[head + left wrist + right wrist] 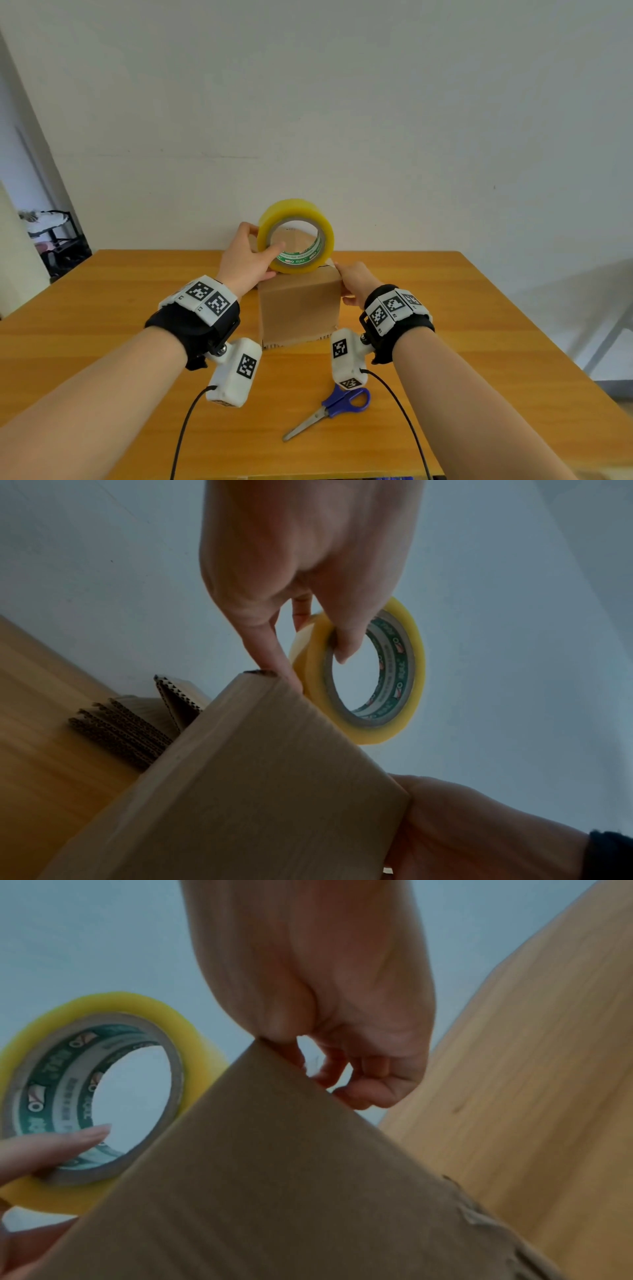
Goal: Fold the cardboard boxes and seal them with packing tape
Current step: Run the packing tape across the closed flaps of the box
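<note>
One small brown cardboard box point(299, 308) stands upright near the middle of a wooden bench point(445, 325), its top closed. One roll of yellowish clear packing tape point(295, 236) with a green-printed core rests on edge on the box's top left part. The left hand point(245, 260) holds the roll: its grip has the thumb hooked through the core and the fingers curled over the outer rim, one finger touching the box's top edge. The right hand point(356, 282) is at the box's top right corner, its grip narrow, fingers curled against the cardboard there; whether it pinches tape cannot be told. Behind the box, the left wrist view shows flattened corrugated cardboard sheets point(137, 723) lying on the bench. One pair of blue-handled scissors point(329, 409) lies closed on the bench, nearer the person, well apart from the box.
</note>
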